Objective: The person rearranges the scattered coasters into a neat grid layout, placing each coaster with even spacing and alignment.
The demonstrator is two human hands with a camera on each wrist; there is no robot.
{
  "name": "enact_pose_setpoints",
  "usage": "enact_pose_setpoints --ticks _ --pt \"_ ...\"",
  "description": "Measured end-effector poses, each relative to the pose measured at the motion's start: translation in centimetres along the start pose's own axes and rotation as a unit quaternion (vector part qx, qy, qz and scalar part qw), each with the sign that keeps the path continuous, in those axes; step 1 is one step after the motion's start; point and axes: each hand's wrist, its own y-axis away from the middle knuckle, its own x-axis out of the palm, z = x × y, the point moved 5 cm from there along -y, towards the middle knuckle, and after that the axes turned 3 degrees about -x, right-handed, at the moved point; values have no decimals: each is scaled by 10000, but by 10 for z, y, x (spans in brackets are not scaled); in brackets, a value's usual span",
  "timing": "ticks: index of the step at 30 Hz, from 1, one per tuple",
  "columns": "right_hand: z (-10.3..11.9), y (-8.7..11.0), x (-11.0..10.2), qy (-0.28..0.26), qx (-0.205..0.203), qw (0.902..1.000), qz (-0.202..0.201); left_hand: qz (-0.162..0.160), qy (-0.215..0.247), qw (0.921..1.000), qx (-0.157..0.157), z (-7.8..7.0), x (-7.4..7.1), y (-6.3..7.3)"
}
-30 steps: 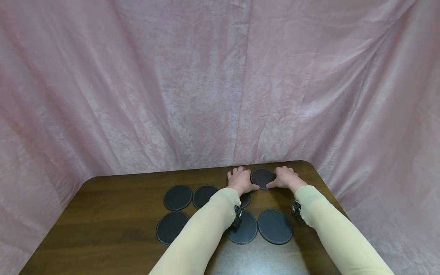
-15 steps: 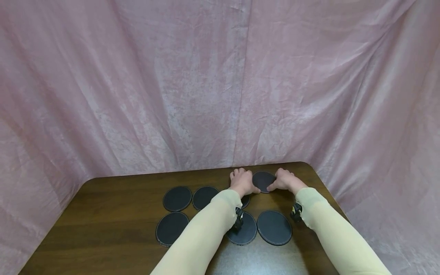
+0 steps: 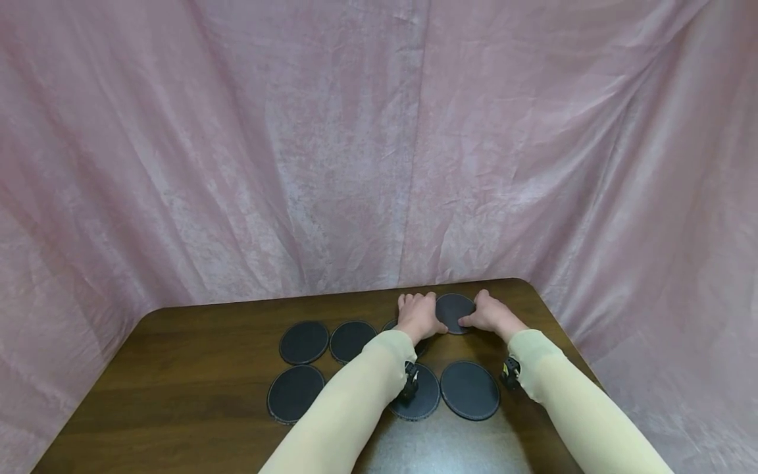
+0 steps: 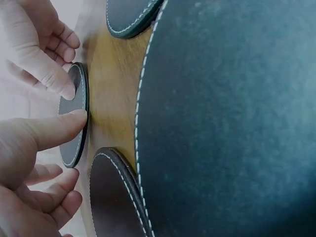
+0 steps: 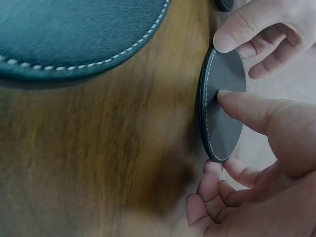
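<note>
A dark round coaster (image 3: 454, 313) with pale edge stitching lies at the table's back right, between both hands. My left hand (image 3: 419, 315) holds its left side. In the left wrist view, that thumb touches the face of the coaster (image 4: 73, 148) near the rim, and the fingers curl by its edge. My right hand (image 3: 491, 313) grips the opposite side. The right wrist view has the right thumb pressed on the coaster (image 5: 224, 136), with the fingers curled at the rim. The left hand and forearm partly cover a coaster (image 3: 389, 324) behind them.
More dark coasters lie in two rows: two at the back left (image 3: 304, 342), one at the front left (image 3: 295, 394), and two at the front right (image 3: 470, 390). A brown wooden table (image 3: 177, 382) carries them. Pink cloth (image 3: 331, 164) hangs behind.
The held coaster has shifted slightly to the right and nearer. The left fingers have moved a little right, closer against its rim; the right hand has stayed almost in place.
</note>
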Motion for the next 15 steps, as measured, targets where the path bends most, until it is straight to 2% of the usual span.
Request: enact_pose_setpoints --ticks 6,8,12,15 --pt "-41 -33 20 216 -78 9996 -180 -74 -51 9995 304 -4 2 4" --pt "-48 -35 23 160 -94 9997 -135 -65 -80 9992 377 -6 3 6" --pt "-49 -25 22 141 -127 9997 -151 -15 -103 9990 426 -7 4 11" --pt "-30 -1 13 84 -177 9998 -54 55 -149 9989 438 -7 5 15"
